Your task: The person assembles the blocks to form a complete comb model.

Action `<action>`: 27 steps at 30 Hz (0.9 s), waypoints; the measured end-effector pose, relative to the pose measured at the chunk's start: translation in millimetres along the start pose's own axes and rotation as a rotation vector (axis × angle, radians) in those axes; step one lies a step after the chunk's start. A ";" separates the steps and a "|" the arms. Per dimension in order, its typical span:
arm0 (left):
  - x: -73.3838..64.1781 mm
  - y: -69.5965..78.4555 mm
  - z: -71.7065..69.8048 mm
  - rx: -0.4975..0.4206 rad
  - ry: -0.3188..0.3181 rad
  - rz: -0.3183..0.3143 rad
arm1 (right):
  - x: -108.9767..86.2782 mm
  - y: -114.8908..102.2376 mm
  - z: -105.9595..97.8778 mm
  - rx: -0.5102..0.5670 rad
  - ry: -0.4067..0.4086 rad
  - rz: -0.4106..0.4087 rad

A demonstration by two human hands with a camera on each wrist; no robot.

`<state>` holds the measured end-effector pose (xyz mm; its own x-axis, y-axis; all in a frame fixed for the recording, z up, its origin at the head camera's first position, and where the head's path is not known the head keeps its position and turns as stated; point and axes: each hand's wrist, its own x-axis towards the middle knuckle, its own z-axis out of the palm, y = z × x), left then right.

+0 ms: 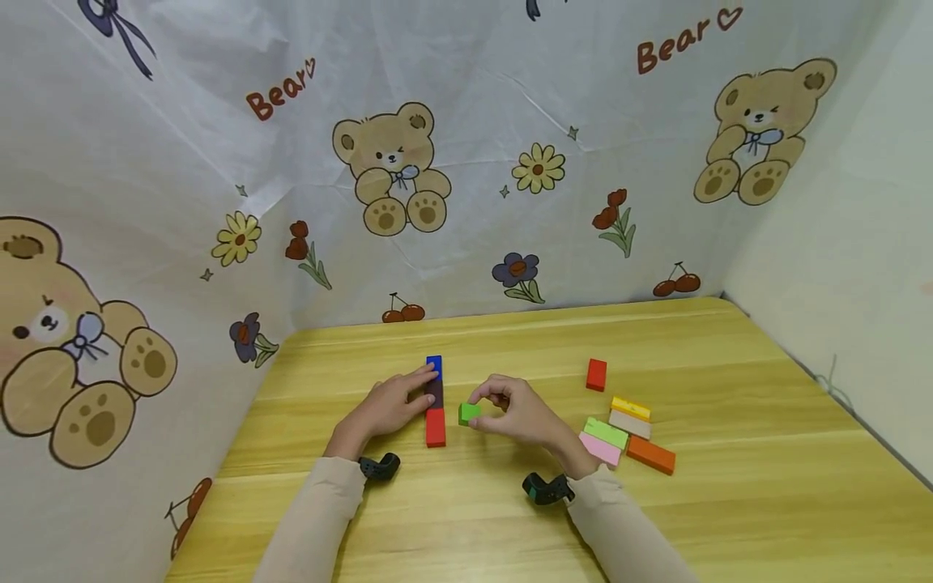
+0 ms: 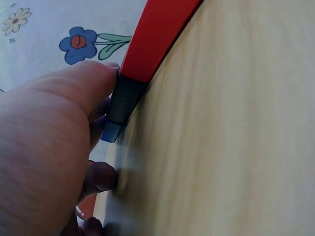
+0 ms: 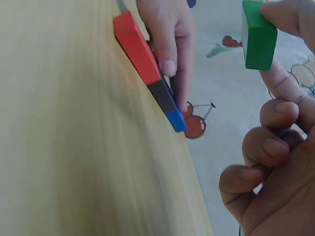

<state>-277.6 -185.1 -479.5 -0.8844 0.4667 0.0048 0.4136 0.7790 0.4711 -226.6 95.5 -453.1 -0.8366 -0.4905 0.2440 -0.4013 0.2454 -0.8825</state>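
Hanging across the upper frame in head view: white cloth (image 1: 474, 65) w/ printed bears, flowers & cherries. Below it, wood-grain table (image 1: 466, 526) takes up lower ctr; pale wall (image 1: 867, 259) at R edge. 2 beige sleeves (image 1: 313, 518) come in from btm edge.

L hand (image 1: 384, 403), lower ctr a bit to L, has fingers loosely extended; thumb touches side of dark block, a fingertip touches blue block. R hand (image 1: 521, 411), lower ctr a bit to R, pinches green block btwn thumb & index; its other 3 fingers are curled (R wrist view, lower R).

Lower R: group of 5 blocks – orange block (image 1: 651, 456), pink block (image 1: 600, 448) alongside light-green block (image 1: 607, 433), beige block (image 1: 630, 423) alongside yellow block (image 1: 631, 407).

Lower ctr, btwn hands: row of 3, end to end – red block (image 1: 435, 427) nearest btm edge, dark block (image 1: 434, 394) mid, blue block (image 1: 434, 362) at top.

2 black wrist units (image 1: 381, 467), 1 per wrist. Loose red block (image 1: 596, 375) sits above the group, R of ctr.

Smallest: green block (image 1: 466, 414), just R of the row, apart from it; upper R in R wrist view.
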 end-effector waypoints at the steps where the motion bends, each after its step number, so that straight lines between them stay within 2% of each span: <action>1: -0.4 0.2 0.1 -0.001 -0.001 0.000 | -0.1 0.1 2.5 -0.001 -0.002 0.000; 11: -0.9 0.2 0.0 0.008 0.009 0.010 | 0.8 1.1 25.4 -0.123 -0.084 0.024; 20: -1.1 0.8 -2.1 -0.001 0.004 0.012 | 2.3 1.9 39.0 -0.173 -0.149 0.024; 27: 0.6 0.8 -1.2 0.001 0.003 0.002 | 1.6 -0.2 48.9 -0.267 -0.120 -0.019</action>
<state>-278.1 -184.7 -478.1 -0.8843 0.4669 0.0078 0.4154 0.7789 0.4699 -209.6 53.8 -472.2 -0.7840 -0.5889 0.1962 -0.5141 0.4388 -0.7370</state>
